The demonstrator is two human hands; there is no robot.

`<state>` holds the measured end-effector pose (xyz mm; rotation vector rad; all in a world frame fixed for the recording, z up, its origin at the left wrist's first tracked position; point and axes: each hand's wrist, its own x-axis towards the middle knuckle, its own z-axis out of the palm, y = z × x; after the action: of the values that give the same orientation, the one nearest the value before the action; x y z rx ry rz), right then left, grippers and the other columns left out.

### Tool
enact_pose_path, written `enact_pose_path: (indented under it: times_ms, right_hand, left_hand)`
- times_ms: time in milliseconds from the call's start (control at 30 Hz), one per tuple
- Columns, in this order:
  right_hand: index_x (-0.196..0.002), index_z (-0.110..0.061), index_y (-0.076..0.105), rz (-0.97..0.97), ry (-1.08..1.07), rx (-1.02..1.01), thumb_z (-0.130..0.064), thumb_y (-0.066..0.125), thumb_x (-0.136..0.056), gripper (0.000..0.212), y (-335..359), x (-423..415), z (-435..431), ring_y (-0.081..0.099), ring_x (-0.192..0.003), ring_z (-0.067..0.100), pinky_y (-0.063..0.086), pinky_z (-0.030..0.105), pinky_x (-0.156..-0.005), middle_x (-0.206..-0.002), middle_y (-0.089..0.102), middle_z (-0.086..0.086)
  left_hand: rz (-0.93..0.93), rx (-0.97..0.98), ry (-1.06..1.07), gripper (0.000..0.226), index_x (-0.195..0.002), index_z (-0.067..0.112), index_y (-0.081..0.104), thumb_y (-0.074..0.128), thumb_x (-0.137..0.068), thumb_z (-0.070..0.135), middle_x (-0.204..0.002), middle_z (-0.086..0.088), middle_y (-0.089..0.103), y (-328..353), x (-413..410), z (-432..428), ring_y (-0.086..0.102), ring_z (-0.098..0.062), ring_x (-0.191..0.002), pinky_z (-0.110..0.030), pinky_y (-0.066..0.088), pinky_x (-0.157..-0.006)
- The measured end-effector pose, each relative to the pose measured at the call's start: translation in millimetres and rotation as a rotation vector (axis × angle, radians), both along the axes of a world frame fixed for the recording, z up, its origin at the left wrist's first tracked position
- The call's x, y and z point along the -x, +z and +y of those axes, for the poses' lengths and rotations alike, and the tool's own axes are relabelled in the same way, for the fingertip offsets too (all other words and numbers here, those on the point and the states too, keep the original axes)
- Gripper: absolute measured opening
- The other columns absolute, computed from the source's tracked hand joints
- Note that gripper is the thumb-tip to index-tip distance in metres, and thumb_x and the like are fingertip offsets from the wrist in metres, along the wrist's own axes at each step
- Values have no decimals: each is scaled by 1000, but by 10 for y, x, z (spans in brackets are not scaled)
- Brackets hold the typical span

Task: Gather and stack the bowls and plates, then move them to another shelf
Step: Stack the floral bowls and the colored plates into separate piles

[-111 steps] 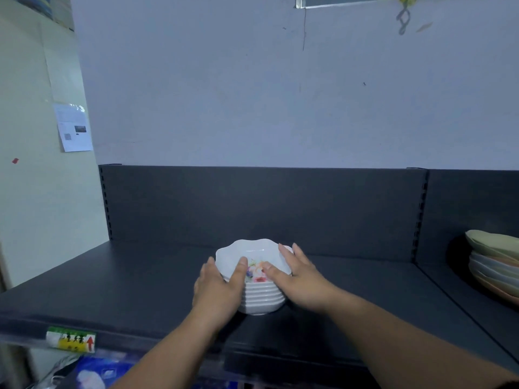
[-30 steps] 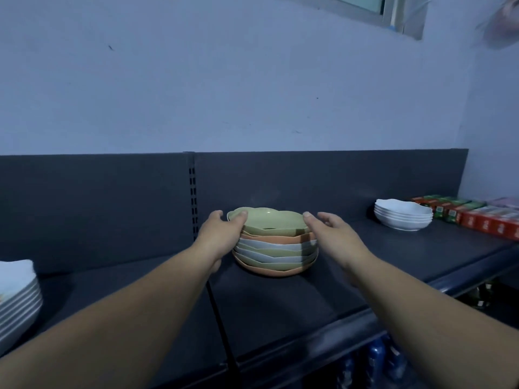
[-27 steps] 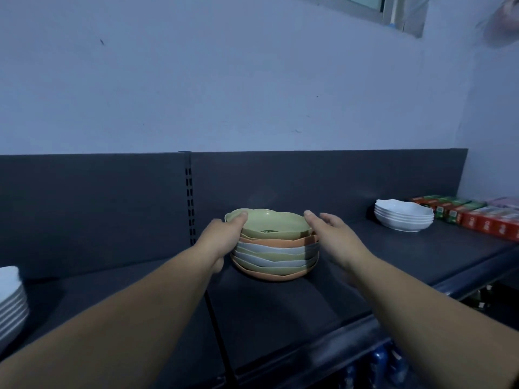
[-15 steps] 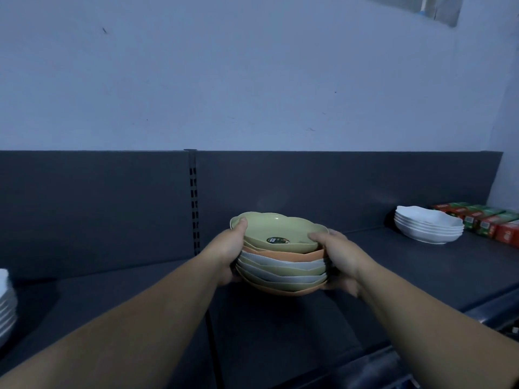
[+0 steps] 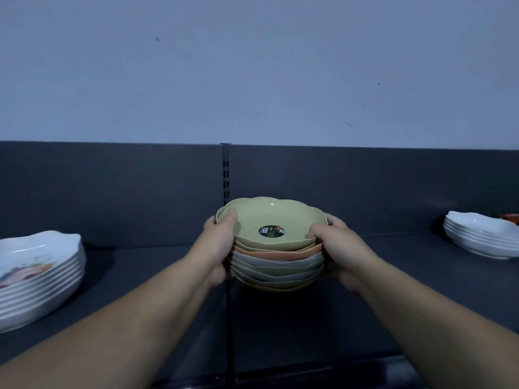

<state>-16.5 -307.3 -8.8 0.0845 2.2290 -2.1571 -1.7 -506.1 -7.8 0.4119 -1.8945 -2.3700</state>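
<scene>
The left hand (image 5: 217, 244) and right hand (image 5: 341, 244) were clamped on opposite sides of the stack of scalloped bowls in green, orange and grey (image 5: 276, 259) at frame centre, thumbs hooked over the top green bowl's rim, fingers under the lowest. The stack appeared lifted clear of the dark grey shelf (image 5: 421, 290). Judged rigid, glossy, slippery and fairly heavy; nested bowls could slide, so support from below was best. White stacked plates with a floral print (image 5: 36, 276) sat lower left, a plain white bowl stack (image 5: 483, 234) at right.
</scene>
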Motion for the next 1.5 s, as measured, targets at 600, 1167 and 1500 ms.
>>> enact_pose_path:
  times_ms: [600, 1167, 1500]
  right_hand:
    - [-155, -28, 18, -1, 290, 78, -27, 53, -95, 70, -259, -33, -1045, 57, -116, 20, 43, 40, -106, -141, 50, -1]
    - [-151, -39, 17, 144, 223, -139, -54, 35, -99, 57, -285, -61, -1069, 45, -122, 18, 36, 36, -108, -137, 42, -9]
    - [-128, -16, 57, 243, 204, -588, -72, 17, -91, 78, -19, -37, -1071, 49, -127, 20, 36, 35, -102, -135, 58, 0]
  left_hand:
    - [-43, 151, 324, 54, -125, 16, 50, 38, -93, 57, -102, -7, 66, -283, -509, -971, 64, -24, -79, -28, 48, -55]
    - [-35, 473, 230, 40, -121, 19, 41, 35, -97, 50, -108, -5, 60, -280, -412, -1140, 57, -23, -101, -39, 47, -91]
    - [35, 433, 228, 75, -113, 20, 61, 29, -78, 78, -107, 0, 68, -244, -368, -1090, 64, -19, -96, -35, 46, -77]
